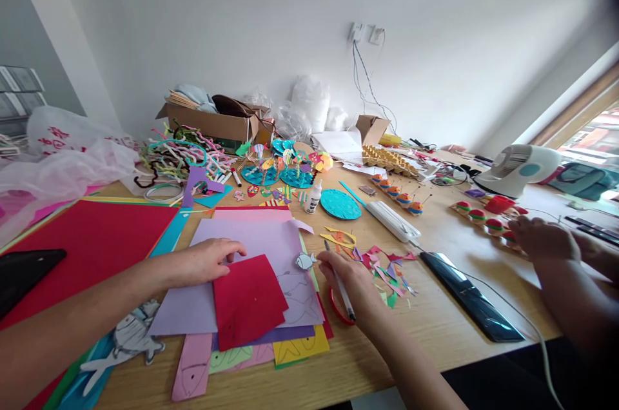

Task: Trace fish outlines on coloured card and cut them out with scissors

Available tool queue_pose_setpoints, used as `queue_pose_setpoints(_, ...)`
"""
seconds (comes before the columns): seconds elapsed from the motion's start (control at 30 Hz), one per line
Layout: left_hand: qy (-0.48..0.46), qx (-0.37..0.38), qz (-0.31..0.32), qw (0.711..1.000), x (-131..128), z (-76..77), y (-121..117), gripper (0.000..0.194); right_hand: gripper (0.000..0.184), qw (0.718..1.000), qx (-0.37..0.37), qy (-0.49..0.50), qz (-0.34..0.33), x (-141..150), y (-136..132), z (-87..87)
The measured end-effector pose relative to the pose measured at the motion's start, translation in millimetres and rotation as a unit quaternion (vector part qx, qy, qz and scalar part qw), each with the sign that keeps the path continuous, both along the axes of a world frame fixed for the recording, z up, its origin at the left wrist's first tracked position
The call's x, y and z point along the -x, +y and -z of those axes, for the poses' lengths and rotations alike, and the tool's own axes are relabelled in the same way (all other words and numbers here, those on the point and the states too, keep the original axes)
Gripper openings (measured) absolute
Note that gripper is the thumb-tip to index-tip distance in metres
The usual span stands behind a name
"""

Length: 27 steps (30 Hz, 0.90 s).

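My left hand (207,260) rests on a lilac paper sheet (251,233), thumb and forefinger apart, the thumb by the upper left edge of a piece of red paper (249,300). Between the fingertips of my right hand (353,278) is the tail of a small paper fish cutout (304,260), and a pen (344,291) also sits in that hand. Faint fish outlines show on the lilac sheet near the cutout. Red-handled scissors (338,308) lie partly hidden under my right hand. Larger grey fish cutouts (130,336) lie beneath my left forearm.
Paper scraps (387,268) and a phone (469,294) lie to the right. A white glue bottle (313,197) stands near a blue disc (340,204). Another person's hand (544,239) is at the far right, beside red-and-green decorated cups (478,216). A red sheet (91,236) covers the left.
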<state>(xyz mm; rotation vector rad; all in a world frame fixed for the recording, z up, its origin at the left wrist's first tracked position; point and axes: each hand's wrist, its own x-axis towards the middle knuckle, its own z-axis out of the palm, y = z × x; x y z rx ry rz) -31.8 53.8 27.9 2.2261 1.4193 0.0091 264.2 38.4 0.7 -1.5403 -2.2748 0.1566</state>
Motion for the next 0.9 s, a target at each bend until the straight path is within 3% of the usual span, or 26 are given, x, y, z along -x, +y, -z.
queue_pose_setpoints(0.17, -0.003, 0.006, 0.008, 1.000, 9, -6.7, -4, 0.045, 0.034, 0.998, 0.014, -0.010, -0.058, 3, 12, 1.1)
queue_pose_setpoints(0.3, 0.007, 0.014, 0.014, 1.000, 19, -15.2, -10, 0.044, 0.034, 0.996, 0.026, -0.007, -0.088, 7, 14, 0.0)
queue_pose_setpoints(0.63, 0.067, 0.038, 0.019, 0.997, 71, -33.2, -38, 0.035, 0.030, 0.995, 0.036, -0.028, -0.086, 4, 13, 2.0)
queue_pose_setpoints(0.77, 0.076, 0.040, 0.017, 0.996, 91, -29.5, -62, 0.042, 0.029, 0.996, 0.017, -0.025, -0.086, 3, 11, 1.2)
queue_pose_setpoints(0.9, 0.093, 0.004, -0.005, 0.996, 101, -13.7, -84, 0.035, 0.026, 0.996, -0.009, -0.026, -0.086, 5, 6, -4.2)
